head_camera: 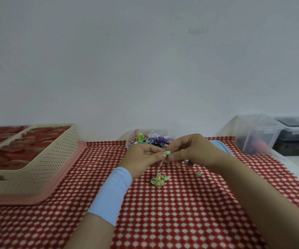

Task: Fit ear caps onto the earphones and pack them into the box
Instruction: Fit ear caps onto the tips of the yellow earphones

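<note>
My left hand [141, 157] and my right hand [193, 151] meet over the checked cloth and together pinch a small green earbud [168, 153] between their fingertips. Its thin yellow cord hangs down to a coiled bundle of the earphone [158, 180] lying on the cloth. A loose green ear cap [199, 174] lies on the cloth to the right of the bundle. Behind my hands a clear tub [127, 142] holds several coiled earphones [150, 138] in mixed colours.
A beige perforated basket [55, 159] filled with red packets stands on a pink tray [64, 178] at the left. Clear plastic bins [256, 133] stand at the back right, a blue lid [220, 145] behind my right hand. A red-and-white checked cloth [181, 212] covers the table.
</note>
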{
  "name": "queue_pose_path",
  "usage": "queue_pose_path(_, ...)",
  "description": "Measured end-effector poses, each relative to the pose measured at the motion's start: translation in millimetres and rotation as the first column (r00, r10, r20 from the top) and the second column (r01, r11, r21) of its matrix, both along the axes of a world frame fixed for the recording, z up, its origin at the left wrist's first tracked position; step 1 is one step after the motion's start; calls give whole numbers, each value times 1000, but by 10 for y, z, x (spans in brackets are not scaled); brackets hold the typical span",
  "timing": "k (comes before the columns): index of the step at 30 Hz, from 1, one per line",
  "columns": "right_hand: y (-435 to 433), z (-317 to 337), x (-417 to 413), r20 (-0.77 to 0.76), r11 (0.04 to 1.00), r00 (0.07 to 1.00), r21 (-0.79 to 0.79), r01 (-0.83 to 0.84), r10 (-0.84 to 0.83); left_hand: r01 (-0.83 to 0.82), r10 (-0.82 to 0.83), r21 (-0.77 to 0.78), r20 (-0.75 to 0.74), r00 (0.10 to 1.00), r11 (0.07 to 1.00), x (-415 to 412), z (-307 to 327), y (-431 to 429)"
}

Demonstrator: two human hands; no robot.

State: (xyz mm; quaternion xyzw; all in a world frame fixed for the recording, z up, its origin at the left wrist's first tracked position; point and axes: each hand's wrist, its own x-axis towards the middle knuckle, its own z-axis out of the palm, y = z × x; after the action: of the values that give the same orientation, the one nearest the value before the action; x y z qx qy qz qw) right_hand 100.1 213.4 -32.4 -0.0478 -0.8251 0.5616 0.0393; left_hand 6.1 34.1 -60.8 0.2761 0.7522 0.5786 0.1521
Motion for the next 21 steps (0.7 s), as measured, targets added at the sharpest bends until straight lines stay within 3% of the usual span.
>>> queue_pose_path(4, -54, 11, 5, -93, 999, 995, 17, 35, -33, 6, -7, -46, -8, 1000, 999, -10, -13, 7)
queue_pose_path(9, -21, 6, -13, -66, 982, 996, 178, 64, -53, 37, -38, -118, -2, 999, 992, -9, 1, 25)
queue_pose_path(11, 80, 38, -8, 20, 950, 999, 309, 39, -48, 48, -64, -240, -58, 996, 970, -28, 24, -1)
queue_pose_path(14, 271, 108, 38, 228, 795, 969, 603, -62, -97, -30, -79, -470, -210, 975, 882, -91, 43, -39)
queue_pose_path(18, 276, 83, 66, 418, 695, 890, 696, -183, -184, -54, -170, -659, -272, 947, 750, -84, 97, -70)
queue_pose_path(21, 231, 12, 30, 465, 632, 849, 743, -221, -249, -118, -171, -695, -332, 927, 710, -73, 156, -92)
